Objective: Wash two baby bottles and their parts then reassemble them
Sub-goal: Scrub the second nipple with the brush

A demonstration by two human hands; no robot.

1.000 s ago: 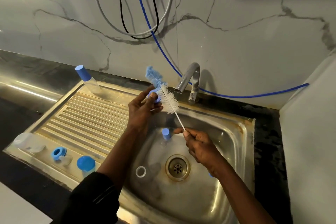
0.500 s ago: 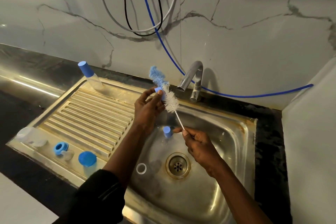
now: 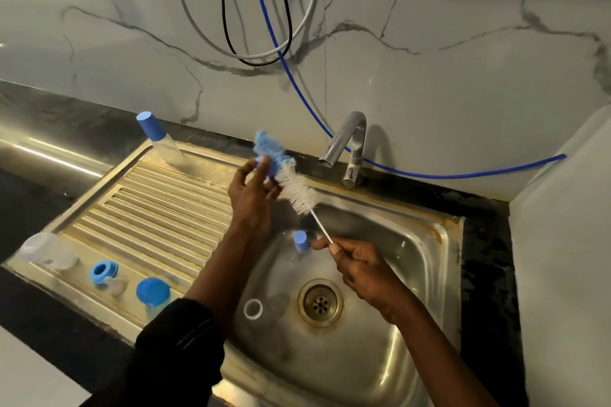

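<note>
Pinching the thin white stem of a brush [image 3: 297, 192] between thumb and fingers, the person's right hand [image 3: 360, 269] is hovering just above and right of the drain [image 3: 320, 302], over the sink [image 3: 413, 241]. The brush is slanting up and left from that hand, its white bristles giving way to a blue sponge tip well above the drain. The left hand [image 3: 253, 198] is gripping a small blue part [image 3: 269, 170] with curled fingers and thumb, pressing it against the brush where bristles meet sponge; whether the brush is passing through the part cannot be told. A blue-topped small bottle [image 3: 301, 240] is standing in the sink just above the drain, and a white ring [image 3: 253, 309] is lying just left of the drain. Farther left of the drain, along the near edge of the draining board [image 3: 158, 208], a blue cap [image 3: 152, 291], a blue collar [image 3: 101, 273] with a clear teat [image 3: 117, 284] beside it, and a clear dome [image 3: 43, 248] are sitting in a row. A tall bottle [image 3: 162, 142] with a blue top is standing far up and left of the drain, at the board's back corner.
</note>
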